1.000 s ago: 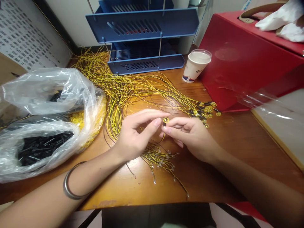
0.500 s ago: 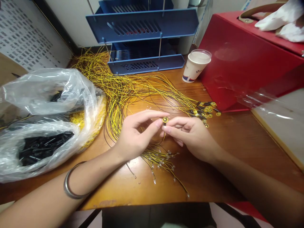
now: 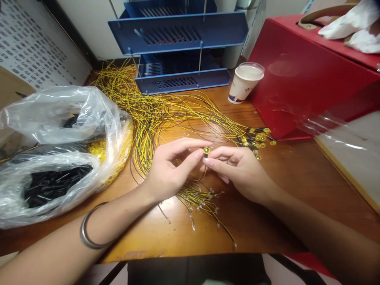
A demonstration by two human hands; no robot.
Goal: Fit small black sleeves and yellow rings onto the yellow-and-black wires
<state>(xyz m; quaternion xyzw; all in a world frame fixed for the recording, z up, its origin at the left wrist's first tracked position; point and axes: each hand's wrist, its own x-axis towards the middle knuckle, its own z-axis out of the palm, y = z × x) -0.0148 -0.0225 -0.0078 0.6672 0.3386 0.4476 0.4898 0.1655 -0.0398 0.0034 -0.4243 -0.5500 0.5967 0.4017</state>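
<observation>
Between my fingertips is a small black sleeve with a yellow hexagonal cap (image 3: 207,150) on top, its wire hanging below. My right hand (image 3: 240,168) pinches the black part between thumb and forefinger. From the other side, the thumb and forefinger of my left hand (image 3: 172,168) close on the yellow cap's edge. Under and behind my hands runs a bundle of yellow and black wires (image 3: 145,130). Their near ends carry small clear tips (image 3: 202,205). At the far ends, to the right, lie several pieces with the same yellow caps (image 3: 259,137).
Clear plastic bags (image 3: 109,130) at the left hold black sleeves (image 3: 56,184) and yellow rings (image 3: 123,158). A blue tray rack (image 3: 178,33) stands at the back, beside a paper cup (image 3: 245,83). A red box (image 3: 308,75) fills the right rear of the wooden table (image 3: 285,221).
</observation>
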